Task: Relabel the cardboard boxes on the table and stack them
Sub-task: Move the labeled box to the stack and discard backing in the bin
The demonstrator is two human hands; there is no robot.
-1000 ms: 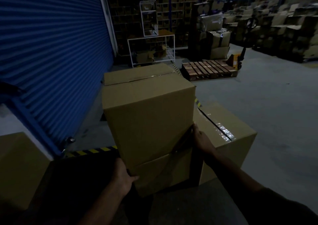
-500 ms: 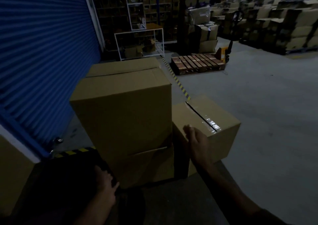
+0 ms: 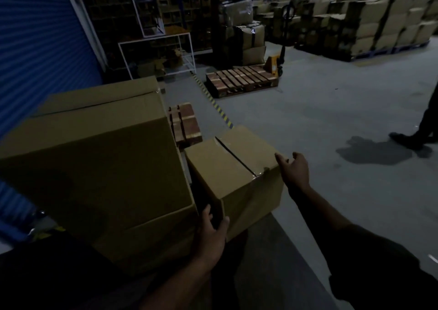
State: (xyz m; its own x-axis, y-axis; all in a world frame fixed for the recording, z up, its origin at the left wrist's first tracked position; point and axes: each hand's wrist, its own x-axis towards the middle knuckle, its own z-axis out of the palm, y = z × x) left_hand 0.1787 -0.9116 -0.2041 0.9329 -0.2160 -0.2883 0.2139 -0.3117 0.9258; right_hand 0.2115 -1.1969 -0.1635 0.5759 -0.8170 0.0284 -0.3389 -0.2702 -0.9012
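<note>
Two boxes: big cardboard box (image 3: 94,167) at 9 o'clock, smaller taped box (image 3: 234,167) just beside it toward 3 o'clock, both on the dark surface (image 3: 260,262).
What changed: half a second ago the left hand was low by the big box's base and the right was flat on the small box's top. Now both have shifted to the small one, so the big box looks parked.
Left hand: left hand (image 3: 211,234) is at the small box's near corner, at 6 o'clock, fingers (image 3: 206,215) curled round the edge in the gap between the boxes.
Right hand: right hand (image 3: 295,170) is at the far right corner, around 3 o'clock, fingers spread and relaxed, just touching or about to, too dim to say which.
Labels: can't spot any on either box, only tape along the small box's seam.
My read: looks like a two-handed lift is coming, probably to stack it. The right side isn't gripped yet, so it could tip.
Background: wooden pallet (image 3: 241,79) at 12 o'clock on the floor, someone's legs (image 3: 424,129) at the right edge.
</note>
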